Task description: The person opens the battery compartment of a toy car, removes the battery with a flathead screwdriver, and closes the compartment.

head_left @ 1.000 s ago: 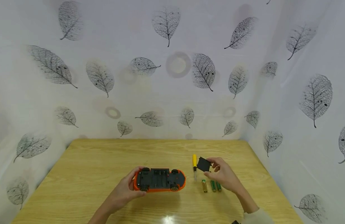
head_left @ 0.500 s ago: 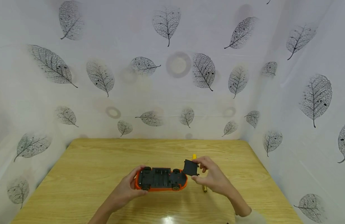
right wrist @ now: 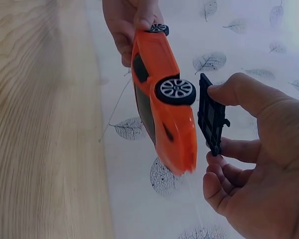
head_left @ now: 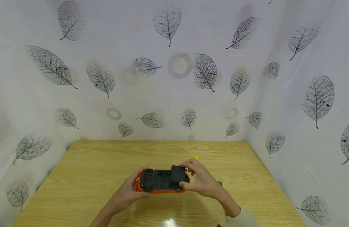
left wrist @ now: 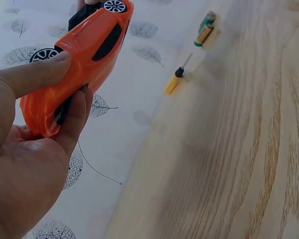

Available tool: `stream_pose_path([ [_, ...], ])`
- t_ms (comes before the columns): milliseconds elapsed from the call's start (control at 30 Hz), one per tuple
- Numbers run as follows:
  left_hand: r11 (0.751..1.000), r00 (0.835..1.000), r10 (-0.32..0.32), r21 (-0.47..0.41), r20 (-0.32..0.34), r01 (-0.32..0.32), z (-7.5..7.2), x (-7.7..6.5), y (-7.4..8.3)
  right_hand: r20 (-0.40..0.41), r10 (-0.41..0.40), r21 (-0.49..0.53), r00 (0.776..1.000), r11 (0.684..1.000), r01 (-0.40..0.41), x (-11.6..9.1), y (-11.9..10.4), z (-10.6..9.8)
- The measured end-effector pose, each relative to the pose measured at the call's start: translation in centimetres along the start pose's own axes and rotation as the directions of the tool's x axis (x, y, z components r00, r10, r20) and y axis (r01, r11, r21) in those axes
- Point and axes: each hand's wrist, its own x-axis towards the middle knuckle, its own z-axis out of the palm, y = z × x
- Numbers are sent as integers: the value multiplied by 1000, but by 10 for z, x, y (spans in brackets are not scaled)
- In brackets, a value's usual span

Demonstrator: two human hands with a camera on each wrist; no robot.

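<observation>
An orange toy car [head_left: 160,183] is held upside down above the table, its black underside facing up with a recessed battery compartment [head_left: 164,180] uncovered. My left hand [head_left: 125,192] grips its left end, thumb on the near side and fingers on the far side. In my right hand [head_left: 201,179], thumb and fingers pinch a black battery cover [head_left: 178,173] by opposite edges. From the head the cover overlaps the car's right end; the right wrist view shows a gap between the cover [right wrist: 212,114] and the car [right wrist: 164,99], with small tabs along the cover's edge.
On the wooden table [head_left: 106,157] lies a screwdriver with a yellow handle [left wrist: 173,84], mostly behind my right hand in the head view. Green and gold batteries [left wrist: 205,32] lie beyond it. A leaf-print curtain [head_left: 174,94] encloses the back and sides.
My right hand has carried the battery cover leftward, from beside the screwdriver to over the car's right end. The left hand and the car have hardly moved.
</observation>
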Motion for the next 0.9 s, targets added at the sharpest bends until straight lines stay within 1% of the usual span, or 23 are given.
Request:
stream_pose_path([
  [200,1000,1000,-2,-9,9,2,2,1,-1,71,-4,53,997,999,0,5,-8,7],
  [300,1000,1000,1,-4,10,-1,3,1,-1,89,0,59,996,998,-5,7,-11,10],
  [567,1000,1000,5,-2,23,-5,3,2,0,102,-21,-40,995,999,25,13,-15,16],
  [767,1000,999,5,0,32,-5,4,3,0,110,-25,-117,994,992,37,14,-20,15],
  [900,1000,999,8,11,32,-9,5,4,0,117,-33,-151,993,987,50,15,-22,15],
])
